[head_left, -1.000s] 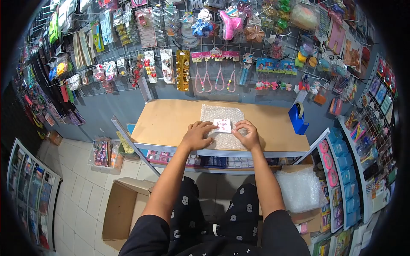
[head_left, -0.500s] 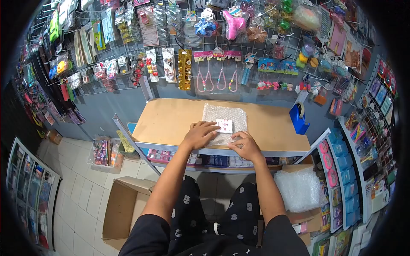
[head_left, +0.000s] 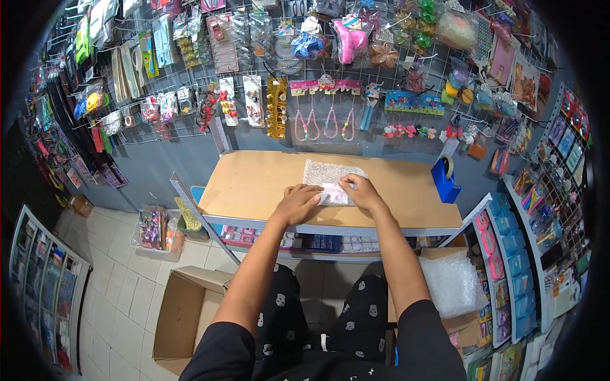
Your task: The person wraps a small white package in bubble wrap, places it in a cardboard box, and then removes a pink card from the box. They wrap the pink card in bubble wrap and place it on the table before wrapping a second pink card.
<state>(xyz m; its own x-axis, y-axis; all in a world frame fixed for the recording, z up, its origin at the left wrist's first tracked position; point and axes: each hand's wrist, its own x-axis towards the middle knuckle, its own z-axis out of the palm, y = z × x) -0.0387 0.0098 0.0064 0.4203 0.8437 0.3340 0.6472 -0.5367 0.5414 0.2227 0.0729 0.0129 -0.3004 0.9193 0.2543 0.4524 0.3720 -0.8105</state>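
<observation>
Head view: bubble wrap sheet point(head_left: 330, 171) at mid-table point(head_left: 254, 181), near edge folded over; left hand point(head_left: 297, 203) spread flat, pressing the fold to hold it; right hand point(head_left: 363, 192) seemingly pinching the folded edge; contents under the fold blurred, unreadable; blue tape dispenser point(head_left: 443, 179) well apart, rightward.

Tan table point(head_left: 254, 181): bubble wrap sheet point(head_left: 330, 171) (centre), blue tape dispenser point(head_left: 443, 180) right edge.

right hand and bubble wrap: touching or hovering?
Touching. The head view shows the right hand with its fingertips pressed down on the bubble wrap, no gap visible between them.
</observation>
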